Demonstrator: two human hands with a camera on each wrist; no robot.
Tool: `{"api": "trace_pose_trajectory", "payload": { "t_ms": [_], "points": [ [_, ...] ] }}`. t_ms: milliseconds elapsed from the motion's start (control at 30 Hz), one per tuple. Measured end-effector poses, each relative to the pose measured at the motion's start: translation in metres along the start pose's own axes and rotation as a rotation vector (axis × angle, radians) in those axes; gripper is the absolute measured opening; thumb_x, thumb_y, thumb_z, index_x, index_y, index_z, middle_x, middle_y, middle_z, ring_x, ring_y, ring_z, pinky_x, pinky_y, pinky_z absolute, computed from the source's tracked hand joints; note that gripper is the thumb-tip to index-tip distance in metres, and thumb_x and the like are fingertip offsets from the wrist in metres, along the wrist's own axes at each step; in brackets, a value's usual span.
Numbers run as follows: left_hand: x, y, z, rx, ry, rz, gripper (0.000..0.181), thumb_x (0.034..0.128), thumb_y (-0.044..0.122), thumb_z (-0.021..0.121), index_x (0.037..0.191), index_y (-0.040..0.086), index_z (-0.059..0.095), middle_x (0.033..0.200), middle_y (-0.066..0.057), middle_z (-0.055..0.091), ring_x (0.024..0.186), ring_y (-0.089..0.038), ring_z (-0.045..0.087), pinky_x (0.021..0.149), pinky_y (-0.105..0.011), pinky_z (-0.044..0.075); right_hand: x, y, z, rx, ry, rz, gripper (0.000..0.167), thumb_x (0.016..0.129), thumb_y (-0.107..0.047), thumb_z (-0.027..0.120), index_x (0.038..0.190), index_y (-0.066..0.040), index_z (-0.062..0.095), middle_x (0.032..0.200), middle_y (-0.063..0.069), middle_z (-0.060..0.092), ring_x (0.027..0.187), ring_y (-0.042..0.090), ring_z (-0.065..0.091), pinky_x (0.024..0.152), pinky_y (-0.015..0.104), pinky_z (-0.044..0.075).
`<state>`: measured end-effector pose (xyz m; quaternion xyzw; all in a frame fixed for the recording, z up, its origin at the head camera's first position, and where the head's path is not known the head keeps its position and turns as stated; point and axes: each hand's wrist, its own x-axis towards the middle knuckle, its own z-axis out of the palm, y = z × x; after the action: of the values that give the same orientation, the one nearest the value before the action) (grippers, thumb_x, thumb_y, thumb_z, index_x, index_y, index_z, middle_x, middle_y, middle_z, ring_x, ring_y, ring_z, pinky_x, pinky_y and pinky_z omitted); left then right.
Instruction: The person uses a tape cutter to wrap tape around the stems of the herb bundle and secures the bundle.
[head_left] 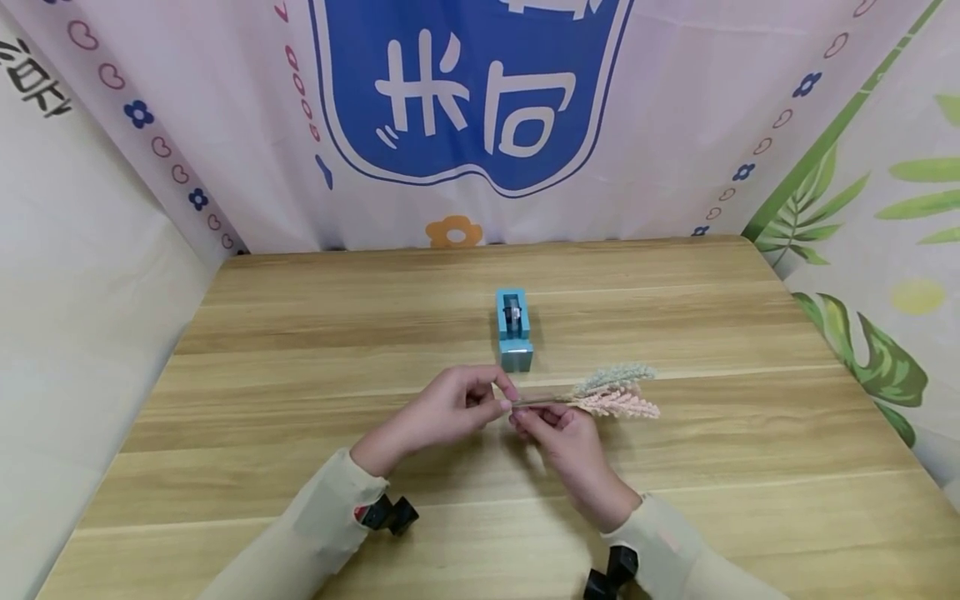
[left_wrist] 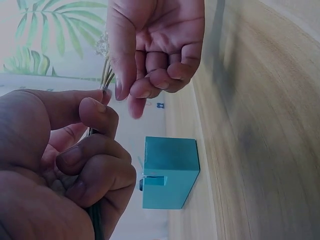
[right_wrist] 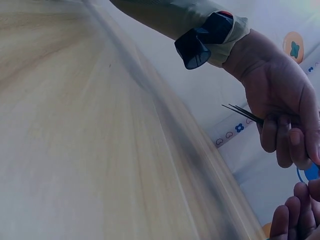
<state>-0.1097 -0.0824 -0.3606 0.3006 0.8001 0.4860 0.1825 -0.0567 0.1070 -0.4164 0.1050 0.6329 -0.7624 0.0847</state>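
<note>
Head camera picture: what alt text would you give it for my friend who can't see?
A person's left hand pinches a bunch of thin-stemmed, fluffy pale green and pink flowers above a wooden table, the right hand close beside it. Just beyond sits a blue tape dispenser; behind hangs a pale curtain with a blue emblem.

Pink spray and pale green spray, thin stems gathered together

Both sprays carry many small, fluffy grains. They lie side by side, nearly level above the table, heads to the right in the head view. The left hand pinches the stems with thumb and forefinger; dark stem ends come out from this hand. The right hand pinches just beside, nearer to the heads. The blue tape dispenser stands on the table, beyond the hands.
</note>
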Motion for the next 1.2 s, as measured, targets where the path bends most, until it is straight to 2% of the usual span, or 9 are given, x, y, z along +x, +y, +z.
{"api": "trace_pose_trajectory", "payload": {
  "t_ms": [233, 400, 600, 700, 800, 933, 1033, 1100, 1200],
  "points": [
    [0.000, 0.001, -0.001, -0.011, 0.001, 0.000, 0.007, 0.1018, 0.007, 0.065, 0.104, 0.005, 0.071, 0.064, 0.004, 0.050, 0.059, -0.006, 0.045, 0.056, -0.021, 0.038, 0.000, -0.001, 0.003, 0.003, -0.001, 0.019, 0.018, 0.099, -0.002, 0.067, 0.114, 0.005, 0.071, 0.092, -0.003, 0.078, 0.090, 0.012, 0.072, 0.084, 0.024, 0.059],
    [-0.001, 0.000, -0.002, -0.013, 0.001, -0.004, 0.007, 0.1014, 0.007, 0.065, 0.104, 0.005, 0.071, 0.065, 0.004, 0.051, 0.059, -0.006, 0.045, 0.056, -0.020, 0.038, -0.002, -0.002, -0.001, -0.085, -0.035, 0.031, 0.026, 0.098, -0.004, 0.069, 0.122, 0.008, 0.068, 0.105, 0.008, 0.078, 0.092, 0.013, 0.071, 0.083, 0.023, 0.058],
    [-0.002, -0.001, -0.002, -0.016, -0.005, -0.034, 0.008, 0.1017, 0.007, 0.065, 0.105, 0.003, 0.071, 0.065, 0.004, 0.050, 0.060, -0.008, 0.045, 0.056, -0.020, 0.038, -0.011, -0.010, -0.019, -0.365, -0.265, -0.051, 0.033, 0.101, -0.012, 0.067, 0.124, 0.011, 0.066, 0.113, 0.025, 0.074, 0.087, 0.012, 0.069, 0.077, 0.021, 0.058],
    [-0.002, -0.001, -0.002, -0.016, -0.009, -0.049, 0.010, 0.1021, 0.008, 0.065, 0.107, 0.002, 0.070, 0.065, 0.004, 0.049, 0.060, -0.009, 0.045, 0.056, -0.020, 0.037, -0.020, -0.022, -0.026, -0.563, -0.409, -0.184, 0.027, 0.101, -0.016, 0.067, 0.114, 0.007, 0.072, 0.102, 0.021, 0.076, 0.082, 0.007, 0.067, 0.074, 0.021, 0.057],
    [-0.002, 0.000, -0.002, -0.013, -0.012, -0.049, 0.010, 0.1024, 0.009, 0.064, 0.107, 0.001, 0.070, 0.065, 0.004, 0.050, 0.060, -0.009, 0.045, 0.056, -0.020, 0.038, -0.031, -0.039, -0.029, -0.701, -0.454, -0.377, 0.019, 0.103, -0.019, 0.067, 0.106, -0.002, 0.076, 0.095, 0.009, 0.077, 0.083, 0.001, 0.065, 0.074, 0.022, 0.058],
    [-0.001, 0.000, -0.003, -0.011, -0.014, -0.040, 0.010, 0.1026, 0.008, 0.064, 0.107, 0.001, 0.070, 0.066, 0.003, 0.051, 0.060, -0.009, 0.046, 0.056, -0.020, 0.038, -0.038, -0.062, -0.030, -0.817, -0.351, -0.731, 0.009, 0.098, -0.011, 0.073, 0.105, -0.012, 0.076, 0.096, -0.003, 0.076, 0.088, 0.002, 0.066, 0.077, 0.025, 0.059],
    [0.000, 0.000, -0.003, -0.012, -0.015, -0.045, 0.010, 0.1028, 0.009, 0.064, 0.106, 0.001, 0.070, 0.066, 0.003, 0.051, 0.061, -0.009, 0.045, 0.057, -0.021, 0.038, -0.032, -0.071, -0.031, -0.947, -0.252, -0.967, 0.023, 0.091, -0.004, 0.079, 0.113, -0.010, 0.073, 0.104, -0.003, 0.075, 0.098, 0.009, 0.066, 0.082, 0.028, 0.060],
    [0.000, 0.000, -0.002, -0.013, -0.017, -0.050, 0.010, 0.1028, 0.009, 0.064, 0.106, 0.001, 0.070, 0.067, 0.003, 0.050, 0.061, -0.010, 0.045, 0.057, -0.021, 0.038, -0.026, -0.073, -0.030, -1.050, -0.221, -1.040, 0.031, 0.089, -0.007, 0.081, 0.118, -0.008, 0.071, 0.108, -0.001, 0.074, 0.103, 0.013, 0.065, 0.085, 0.029, 0.060],
    [0.000, 0.000, -0.002, -0.013, -0.018, -0.054, 0.009, 0.1026, 0.009, 0.064, 0.105, 0.002, 0.070, 0.067, 0.003, 0.050, 0.061, -0.010, 0.045, 0.057, -0.021, 0.038, -0.017, -0.069, -0.028, -1.178, -0.226, -1.069, 0.037, 0.090, -0.013, 0.082, 0.123, -0.005, 0.068, 0.113, 0.004, 0.074, 0.106, 0.016, 0.066, 0.085, 0.029, 0.061]
  ]
}}
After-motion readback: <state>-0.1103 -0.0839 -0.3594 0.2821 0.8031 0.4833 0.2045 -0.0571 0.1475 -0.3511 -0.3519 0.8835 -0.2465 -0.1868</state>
